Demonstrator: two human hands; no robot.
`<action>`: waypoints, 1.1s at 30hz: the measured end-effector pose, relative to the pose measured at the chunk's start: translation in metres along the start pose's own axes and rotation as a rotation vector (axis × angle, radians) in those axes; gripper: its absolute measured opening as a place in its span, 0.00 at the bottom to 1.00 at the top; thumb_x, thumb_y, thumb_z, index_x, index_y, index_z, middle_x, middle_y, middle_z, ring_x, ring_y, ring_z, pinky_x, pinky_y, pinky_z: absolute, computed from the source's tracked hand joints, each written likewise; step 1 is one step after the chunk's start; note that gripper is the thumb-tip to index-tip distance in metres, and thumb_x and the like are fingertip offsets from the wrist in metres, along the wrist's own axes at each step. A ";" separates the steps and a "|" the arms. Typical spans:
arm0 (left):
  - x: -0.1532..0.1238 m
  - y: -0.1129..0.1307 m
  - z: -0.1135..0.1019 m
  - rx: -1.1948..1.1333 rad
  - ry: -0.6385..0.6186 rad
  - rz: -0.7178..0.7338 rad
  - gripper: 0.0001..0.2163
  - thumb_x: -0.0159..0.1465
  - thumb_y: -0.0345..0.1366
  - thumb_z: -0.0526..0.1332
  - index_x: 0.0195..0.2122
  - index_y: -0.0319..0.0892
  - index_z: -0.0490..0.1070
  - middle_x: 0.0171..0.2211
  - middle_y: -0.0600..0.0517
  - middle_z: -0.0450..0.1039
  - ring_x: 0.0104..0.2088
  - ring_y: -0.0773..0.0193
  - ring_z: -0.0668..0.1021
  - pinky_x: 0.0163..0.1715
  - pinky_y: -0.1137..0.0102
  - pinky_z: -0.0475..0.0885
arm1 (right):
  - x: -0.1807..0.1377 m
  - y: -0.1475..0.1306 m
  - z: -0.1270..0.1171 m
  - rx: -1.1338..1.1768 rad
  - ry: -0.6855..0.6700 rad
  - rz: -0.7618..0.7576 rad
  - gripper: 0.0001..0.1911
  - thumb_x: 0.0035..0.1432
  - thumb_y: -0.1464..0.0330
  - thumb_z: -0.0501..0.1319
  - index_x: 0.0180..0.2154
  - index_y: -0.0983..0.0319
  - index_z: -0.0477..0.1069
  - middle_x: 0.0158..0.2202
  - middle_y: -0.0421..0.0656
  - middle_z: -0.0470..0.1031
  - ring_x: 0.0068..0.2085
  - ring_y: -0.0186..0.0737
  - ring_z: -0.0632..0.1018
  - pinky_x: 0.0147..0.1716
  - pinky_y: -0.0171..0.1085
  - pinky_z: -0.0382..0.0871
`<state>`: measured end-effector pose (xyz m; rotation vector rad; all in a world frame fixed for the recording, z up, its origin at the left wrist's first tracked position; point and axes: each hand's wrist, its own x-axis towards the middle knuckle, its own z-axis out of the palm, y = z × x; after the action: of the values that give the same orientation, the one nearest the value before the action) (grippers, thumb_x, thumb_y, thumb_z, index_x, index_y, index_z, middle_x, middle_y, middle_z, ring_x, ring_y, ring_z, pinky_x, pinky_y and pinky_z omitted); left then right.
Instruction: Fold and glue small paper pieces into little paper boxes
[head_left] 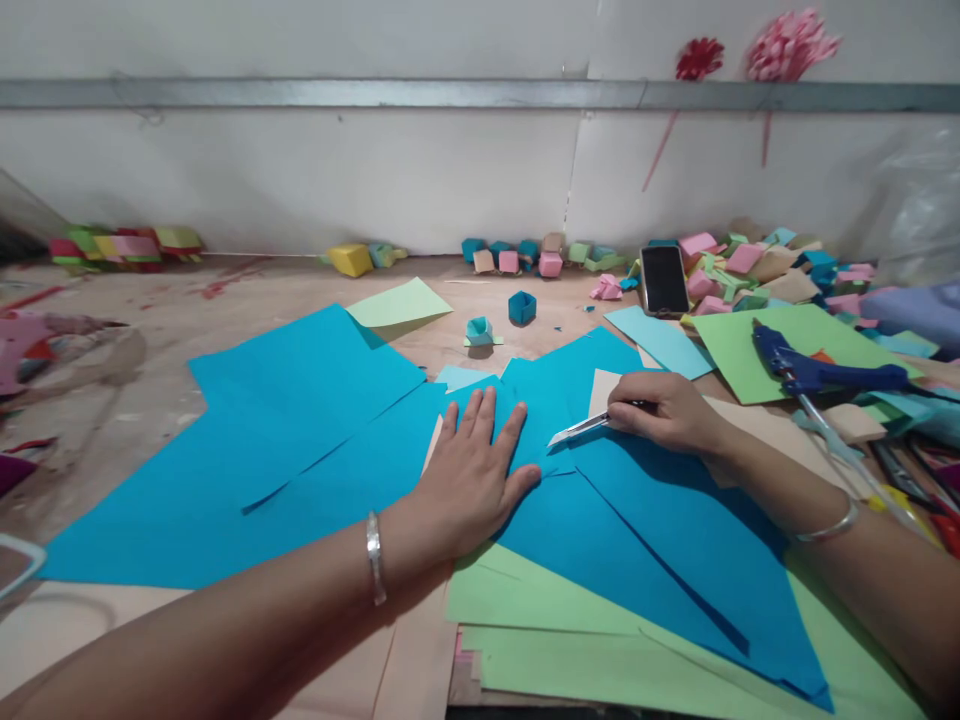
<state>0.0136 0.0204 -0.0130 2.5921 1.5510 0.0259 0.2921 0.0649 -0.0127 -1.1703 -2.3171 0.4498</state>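
Large blue paper sheets (300, 520) overlap across the table, with narrow cut slits running through them. My left hand (478, 470) lies flat on the blue paper, fingers spread. In my right hand (667, 412) is a craft knife (581, 428), its blade pointing left and its tip at the blue paper just right of my left thumb. A thin blue strip (667, 570) lies loose or partly cut along the right-hand sheet. Under the blue paper, light green sheets (570, 620) show at the front. A small beige piece of paper (602, 390) sits behind the knife.
Small folded paper boxes, one dark blue (522, 307) and one pale turquoise (480, 331), stand behind the sheets. At right are a phone (664, 281), a heap of coloured paper boxes (780, 270) and a blue glue gun (817, 372). A metal rail (375, 95) crosses the wall.
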 end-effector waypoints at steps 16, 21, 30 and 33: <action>-0.001 -0.001 -0.003 -0.057 0.020 0.029 0.25 0.69 0.52 0.49 0.65 0.54 0.58 0.70 0.44 0.44 0.68 0.36 0.47 0.61 0.36 0.45 | -0.002 0.001 0.001 -0.082 -0.016 -0.036 0.13 0.62 0.61 0.57 0.31 0.61 0.75 0.30 0.43 0.77 0.32 0.37 0.74 0.33 0.34 0.61; -0.001 -0.001 -0.001 -0.079 0.061 0.045 0.25 0.69 0.52 0.50 0.64 0.52 0.59 0.69 0.43 0.48 0.68 0.36 0.50 0.61 0.34 0.47 | -0.002 0.003 0.000 -0.092 0.006 -0.012 0.13 0.61 0.62 0.57 0.30 0.61 0.75 0.30 0.43 0.77 0.31 0.37 0.73 0.32 0.34 0.61; -0.001 -0.002 -0.001 -0.079 0.071 0.059 0.25 0.69 0.53 0.49 0.63 0.49 0.58 0.69 0.41 0.47 0.68 0.36 0.49 0.61 0.35 0.47 | -0.002 -0.006 -0.004 -0.098 0.020 -0.035 0.13 0.62 0.62 0.57 0.31 0.61 0.75 0.31 0.44 0.78 0.33 0.39 0.75 0.33 0.35 0.61; -0.001 -0.001 -0.001 -0.073 0.072 0.059 0.24 0.69 0.52 0.50 0.62 0.48 0.59 0.69 0.40 0.48 0.68 0.36 0.50 0.60 0.34 0.47 | -0.002 -0.009 -0.008 -0.143 0.031 -0.047 0.14 0.63 0.61 0.57 0.31 0.61 0.76 0.31 0.44 0.78 0.34 0.39 0.75 0.33 0.35 0.61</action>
<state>0.0117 0.0201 -0.0121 2.6061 1.4659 0.1799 0.2919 0.0592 -0.0021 -1.1768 -2.3768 0.2514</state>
